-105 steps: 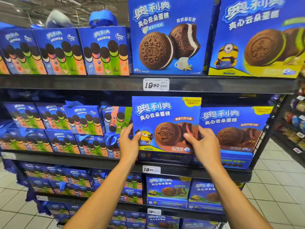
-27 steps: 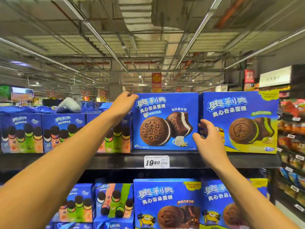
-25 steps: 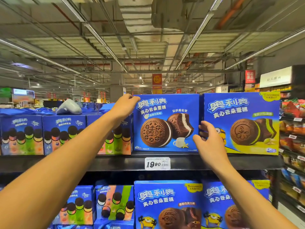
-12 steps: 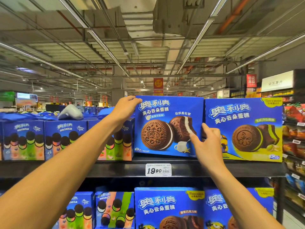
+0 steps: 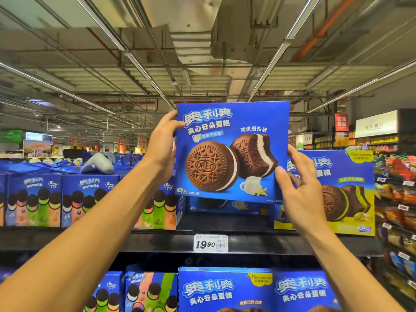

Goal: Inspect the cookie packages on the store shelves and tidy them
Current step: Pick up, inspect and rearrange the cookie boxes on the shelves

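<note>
Above the shelf (image 5: pixel 157 240), flat glossy cardboard box (image 5: pixel 231 152), both hands' grip (image 5: pixel 161 147) (image 5: pixel 301 194) clamped on its edges

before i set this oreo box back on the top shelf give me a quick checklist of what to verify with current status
1. Hold: left hand grips the upper left edge of the lifted box, right hand pinches its lower right edge: ok.
2. Box front undamaged, print facing out: ok.
3. Box level: slightly tilted: not ok.
4. Slot on the top shelf open: gap below the box, another box standing further back: ok.
5. Neighbour green box upright: ok.
6. Back and underside of the lifted box: cannot tell.
</note>
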Tool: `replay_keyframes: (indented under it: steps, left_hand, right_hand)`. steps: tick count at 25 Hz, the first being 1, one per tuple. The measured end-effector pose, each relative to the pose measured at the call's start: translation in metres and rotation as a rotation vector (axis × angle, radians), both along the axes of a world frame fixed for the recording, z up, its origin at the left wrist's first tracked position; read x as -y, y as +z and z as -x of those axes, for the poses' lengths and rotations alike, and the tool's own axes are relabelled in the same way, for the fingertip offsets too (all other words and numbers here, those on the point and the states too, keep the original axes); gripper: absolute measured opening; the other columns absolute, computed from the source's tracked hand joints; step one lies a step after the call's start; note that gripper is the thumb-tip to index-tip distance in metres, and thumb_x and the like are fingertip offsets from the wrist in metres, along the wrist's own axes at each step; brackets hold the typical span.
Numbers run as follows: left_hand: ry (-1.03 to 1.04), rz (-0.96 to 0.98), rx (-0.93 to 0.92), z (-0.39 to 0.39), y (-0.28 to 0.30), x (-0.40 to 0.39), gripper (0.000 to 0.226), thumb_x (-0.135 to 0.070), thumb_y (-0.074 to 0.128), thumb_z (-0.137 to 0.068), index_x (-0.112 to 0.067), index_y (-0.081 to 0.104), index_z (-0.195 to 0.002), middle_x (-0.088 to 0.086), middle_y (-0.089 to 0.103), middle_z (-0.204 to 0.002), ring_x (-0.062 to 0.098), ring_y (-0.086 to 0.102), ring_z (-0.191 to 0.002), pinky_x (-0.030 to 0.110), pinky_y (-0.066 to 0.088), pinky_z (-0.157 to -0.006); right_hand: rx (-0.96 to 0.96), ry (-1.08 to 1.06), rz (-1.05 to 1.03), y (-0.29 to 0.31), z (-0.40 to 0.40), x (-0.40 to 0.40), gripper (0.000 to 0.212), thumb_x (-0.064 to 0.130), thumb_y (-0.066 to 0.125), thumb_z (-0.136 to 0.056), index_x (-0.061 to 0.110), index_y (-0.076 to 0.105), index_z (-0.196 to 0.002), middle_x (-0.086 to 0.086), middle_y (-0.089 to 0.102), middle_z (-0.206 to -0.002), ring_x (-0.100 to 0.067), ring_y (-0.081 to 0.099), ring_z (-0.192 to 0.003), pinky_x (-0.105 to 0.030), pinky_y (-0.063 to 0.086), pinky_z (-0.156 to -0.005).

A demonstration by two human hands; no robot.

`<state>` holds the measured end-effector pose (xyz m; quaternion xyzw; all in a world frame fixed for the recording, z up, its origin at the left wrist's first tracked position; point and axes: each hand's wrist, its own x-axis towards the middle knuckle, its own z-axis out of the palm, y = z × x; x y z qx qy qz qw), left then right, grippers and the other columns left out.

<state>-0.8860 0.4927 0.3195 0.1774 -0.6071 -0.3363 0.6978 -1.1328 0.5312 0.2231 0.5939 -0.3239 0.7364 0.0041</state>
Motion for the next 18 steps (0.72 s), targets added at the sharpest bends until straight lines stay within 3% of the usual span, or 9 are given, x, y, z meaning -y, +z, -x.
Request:
replay_keyframes:
  steps: [2, 5, 7, 9, 11, 13, 15, 18]
  left_hand:
    - [-0.005, 0.037, -0.007, -0.004, -0.001, -0.008, 0.037, -0.007, 0.044, -0.092, -0.027, 0.062, -0.118, -0.017, 0.072, -0.104, -0.004, 0.065, -0.083, 0.030, 0.042, -0.073]
    - [-0.013, 0.060, 0.016, -0.010, -0.009, -0.021, 0.046, -0.003, 0.042, -0.091, -0.025, 0.058, -0.129, -0.015, 0.067, -0.121, -0.001, 0.061, -0.100, 0.033, 0.041, -0.076]
    - [-0.016, 0.080, 0.027, -0.012, -0.019, -0.031, 0.051, 0.002, 0.041, -0.091, -0.024, 0.056, -0.132, -0.010, 0.063, -0.131, 0.004, 0.059, -0.113, 0.037, 0.043, -0.088]
    - [-0.002, 0.133, 0.026, -0.016, -0.028, -0.041, 0.058, 0.009, 0.042, -0.090, -0.018, 0.048, -0.142, -0.003, 0.057, -0.142, 0.010, 0.054, -0.127, 0.037, 0.041, -0.105]
    - [0.004, 0.196, 0.038, -0.025, -0.035, -0.051, 0.067, 0.009, 0.049, -0.087, -0.012, 0.037, -0.149, 0.003, 0.049, -0.149, 0.019, 0.047, -0.137, 0.039, 0.038, -0.113]
    - [-0.007, 0.237, 0.086, -0.036, -0.043, -0.062, 0.077, 0.001, 0.056, -0.081, -0.015, 0.032, -0.152, 0.002, 0.049, -0.150, 0.021, 0.047, -0.137, 0.037, 0.042, -0.110]
    - [0.016, 0.268, 0.139, -0.048, -0.054, -0.073, 0.084, -0.001, 0.059, -0.079, -0.019, 0.028, -0.154, -0.005, 0.050, -0.149, 0.014, 0.051, -0.133, 0.028, 0.047, -0.101]
    - [0.060, 0.257, 0.128, -0.068, -0.076, -0.087, 0.088, 0.000, 0.062, -0.077, -0.021, 0.025, -0.154, -0.008, 0.046, -0.151, 0.013, 0.048, -0.136, 0.029, 0.047, -0.104]
  right_hand:
    - [-0.010, 0.085, 0.029, 0.003, 0.003, -0.008, 0.049, 0.016, 0.052, -0.104, 0.051, 0.043, -0.136, 0.010, 0.042, -0.150, 0.007, 0.044, -0.134, -0.033, 0.042, -0.114]
    - [-0.037, 0.171, 0.014, 0.002, 0.005, -0.015, 0.045, 0.033, 0.047, -0.103, 0.060, 0.035, -0.136, 0.008, 0.037, -0.158, -0.011, 0.034, -0.147, -0.049, 0.031, -0.121]
    - [-0.059, 0.188, 0.012, -0.002, 0.002, -0.020, 0.045, 0.042, 0.047, -0.101, 0.062, 0.029, -0.137, 0.021, 0.030, -0.157, -0.009, 0.025, -0.151, -0.048, 0.023, -0.124]
    - [-0.080, 0.199, 0.024, -0.006, -0.003, -0.026, 0.051, 0.040, 0.047, -0.097, 0.065, 0.026, -0.136, 0.032, 0.027, -0.152, -0.001, 0.021, -0.150, -0.044, 0.020, -0.126]
    - [-0.103, 0.218, 0.040, -0.009, -0.010, -0.034, 0.056, 0.038, 0.048, -0.095, 0.071, 0.026, -0.135, 0.037, 0.026, -0.149, 0.005, 0.021, -0.148, -0.036, 0.020, -0.125]
    - [-0.078, 0.307, 0.051, -0.011, -0.017, -0.041, 0.057, 0.036, 0.052, -0.094, 0.067, 0.032, -0.136, 0.029, 0.032, -0.153, 0.005, 0.031, -0.145, -0.028, 0.030, -0.120]
    - [0.008, 0.439, 0.059, -0.017, -0.023, -0.046, 0.056, 0.029, 0.058, -0.091, 0.053, 0.041, -0.139, 0.013, 0.045, -0.153, -0.003, 0.048, -0.137, -0.026, 0.044, -0.110]
    - [0.095, 0.600, -0.007, -0.027, -0.035, -0.054, 0.056, 0.026, 0.065, -0.085, 0.046, 0.052, -0.135, 0.008, 0.052, -0.149, -0.013, 0.054, -0.134, -0.042, 0.047, -0.110]
